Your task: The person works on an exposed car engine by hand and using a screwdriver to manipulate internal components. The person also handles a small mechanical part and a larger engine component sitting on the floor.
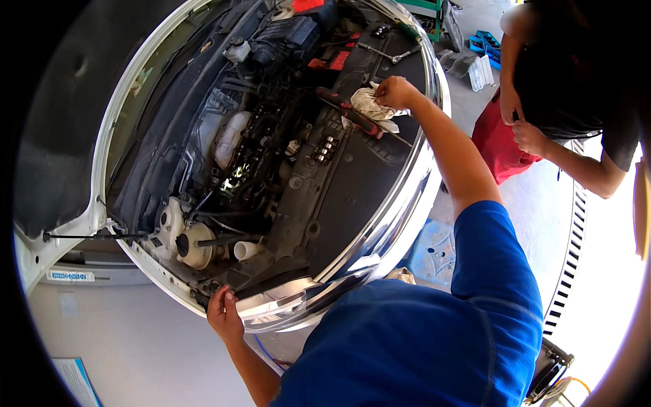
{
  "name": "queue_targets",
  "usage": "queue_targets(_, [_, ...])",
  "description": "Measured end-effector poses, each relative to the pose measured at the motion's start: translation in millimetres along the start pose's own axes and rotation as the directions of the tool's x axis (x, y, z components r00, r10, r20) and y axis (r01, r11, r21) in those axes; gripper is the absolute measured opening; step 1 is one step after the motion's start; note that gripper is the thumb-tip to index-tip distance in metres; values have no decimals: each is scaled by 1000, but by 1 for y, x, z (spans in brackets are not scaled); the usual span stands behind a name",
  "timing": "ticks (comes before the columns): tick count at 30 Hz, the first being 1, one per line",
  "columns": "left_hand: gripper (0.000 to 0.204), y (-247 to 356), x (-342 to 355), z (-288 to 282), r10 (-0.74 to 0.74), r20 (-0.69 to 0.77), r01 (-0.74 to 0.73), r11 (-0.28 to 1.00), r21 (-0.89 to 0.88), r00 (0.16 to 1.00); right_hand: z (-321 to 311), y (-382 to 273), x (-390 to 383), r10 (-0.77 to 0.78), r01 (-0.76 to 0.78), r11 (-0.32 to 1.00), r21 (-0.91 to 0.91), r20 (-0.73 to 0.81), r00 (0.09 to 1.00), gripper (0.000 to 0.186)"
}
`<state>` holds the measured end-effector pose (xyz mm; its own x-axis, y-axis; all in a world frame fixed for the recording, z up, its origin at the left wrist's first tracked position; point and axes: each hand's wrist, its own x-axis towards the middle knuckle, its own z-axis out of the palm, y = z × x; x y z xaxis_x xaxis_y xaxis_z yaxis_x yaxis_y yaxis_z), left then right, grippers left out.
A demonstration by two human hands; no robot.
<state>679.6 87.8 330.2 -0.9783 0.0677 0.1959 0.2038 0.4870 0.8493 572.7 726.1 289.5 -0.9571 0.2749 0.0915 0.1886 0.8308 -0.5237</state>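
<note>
My right hand (399,93) reaches over the front of an open engine bay. Its fingers are closed on a crumpled white rag (369,103) lying on the black front panel (359,183). Beside the rag is a screwdriver (366,124) with a red and black handle; a second dark handle (328,95) lies just behind it. My left hand (225,313) is at the near front corner of the car, by the headlight (274,302). Its fingers are curled together at the body edge; what they hold, if anything, is too small to make out.
Several shiny metal cylinders (325,150) stand on the panel, and a ratchet (392,57) lies farther off. The engine (254,146) is exposed under the raised hood (64,122). Another person (563,88) stands at the right, hands together. A blue step stool (434,252) is on the floor.
</note>
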Motion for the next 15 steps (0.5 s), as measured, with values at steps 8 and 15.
queue_targets(8, [15, -8, 5, -3, 9, 26, -9, 1000, -17, 1000, -3, -3, -11, -109, 110, 994, -1, 128, 986, 39])
queue_targets(15, [16, 13, 16, -48, 160, 44, -163, 984, 73, 986, -106, -150, -153, -166, 388, 700, 599, -392, 905, 52])
